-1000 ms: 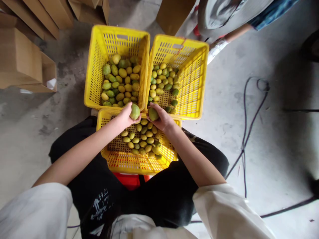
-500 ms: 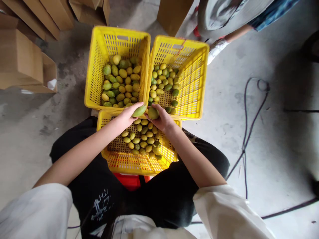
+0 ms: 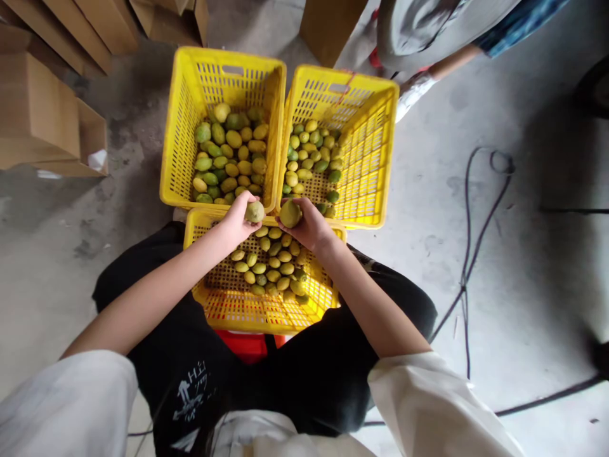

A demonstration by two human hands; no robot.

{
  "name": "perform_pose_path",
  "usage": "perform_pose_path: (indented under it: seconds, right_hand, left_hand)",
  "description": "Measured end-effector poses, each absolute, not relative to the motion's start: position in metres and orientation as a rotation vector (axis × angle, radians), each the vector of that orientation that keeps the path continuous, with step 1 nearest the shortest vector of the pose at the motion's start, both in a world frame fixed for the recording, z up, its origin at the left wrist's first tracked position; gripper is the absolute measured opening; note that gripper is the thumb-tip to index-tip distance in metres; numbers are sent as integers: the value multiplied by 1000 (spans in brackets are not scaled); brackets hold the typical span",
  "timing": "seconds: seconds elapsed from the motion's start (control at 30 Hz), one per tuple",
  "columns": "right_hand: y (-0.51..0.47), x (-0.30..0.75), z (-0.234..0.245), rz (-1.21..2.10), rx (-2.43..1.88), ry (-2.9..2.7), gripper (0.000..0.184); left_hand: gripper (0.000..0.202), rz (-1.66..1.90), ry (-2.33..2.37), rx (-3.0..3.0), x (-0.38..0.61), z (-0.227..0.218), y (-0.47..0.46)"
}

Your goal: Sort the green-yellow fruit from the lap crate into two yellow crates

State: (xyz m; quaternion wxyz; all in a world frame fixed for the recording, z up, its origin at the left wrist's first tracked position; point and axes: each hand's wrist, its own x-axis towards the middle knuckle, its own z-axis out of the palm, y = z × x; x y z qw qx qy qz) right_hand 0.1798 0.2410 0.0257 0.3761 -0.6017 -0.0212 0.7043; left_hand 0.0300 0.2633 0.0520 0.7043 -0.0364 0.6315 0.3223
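Observation:
My left hand (image 3: 239, 223) is closed round a green-yellow lemon (image 3: 254, 212), whose end faces up at me. A second greenish lemon (image 3: 290, 214) is held in my right hand (image 3: 309, 223), with the fingers curled under it. Both hands hover over the far rim of the near yellow crate (image 3: 266, 322), where several smaller lemons (image 3: 287, 268) lie. Just beyond them stand the far left crate (image 3: 174, 127), holding larger green and yellow lemons (image 3: 233, 139), and the far right crate (image 3: 389, 152), holding smaller lemons (image 3: 304, 174).
Cardboard boxes (image 3: 52, 108) stand at the upper left, and another carton (image 3: 330, 28) is beyond the crates. At the upper right is another person's gloved hand (image 3: 413, 92). Black cable (image 3: 469, 254) lies looped on the floor at right. Something red (image 3: 242, 346) sits under the near crate.
The lemon in my left hand has turned from lying lengthwise to showing its end, and that hand has moved slightly left. My right hand keeps its lemon almost in place.

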Motion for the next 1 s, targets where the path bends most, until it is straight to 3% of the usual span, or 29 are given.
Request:
perform_pose_path:
  seconds: [0.13,0.37,0.67,1.0]
  right_hand:
    - [239,178,34,1818,-1558,-84,5]
    - [238,181,16,1716,-1579,-240,19]
    - [241,181,13,1816,-1527,-122,24]
    - [238,180,18,1757,-1531,-171,10]
  left_hand:
    - [15,644,1389,-33,33,56,261]
    - [30,873,1413,-1,38,58,263]
    - [23,713,1386,-147,35,52,264]
    - [25,728,1383,-57,37,51,262]
